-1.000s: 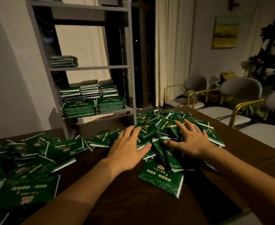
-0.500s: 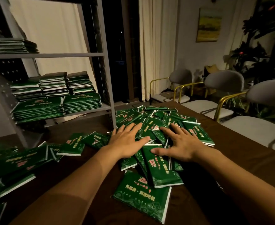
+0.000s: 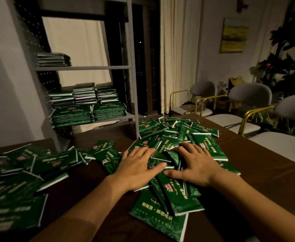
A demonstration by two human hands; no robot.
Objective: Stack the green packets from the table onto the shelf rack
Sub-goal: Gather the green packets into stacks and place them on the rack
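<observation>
Left hand (image 3: 136, 169), right hand (image 3: 193, 165): fingers spread flat on packets (image 3: 171, 154), rack (image 3: 84, 68) at 11 o'clock. Risk: slick heap slides off surface (image 3: 265, 180) when gathered.

Both hands lie flat, fingers spread, on a heap of green packets (image 3: 171, 142) toward the table's (image 3: 265, 175) far right corner: left hand (image 3: 138, 167) beside right hand (image 3: 193, 164), thumbs nearly meeting. More packets sprawl along the left edge. Stacks (image 3: 89, 109) fill the rack (image 3: 132, 70) at the far edge.
</observation>
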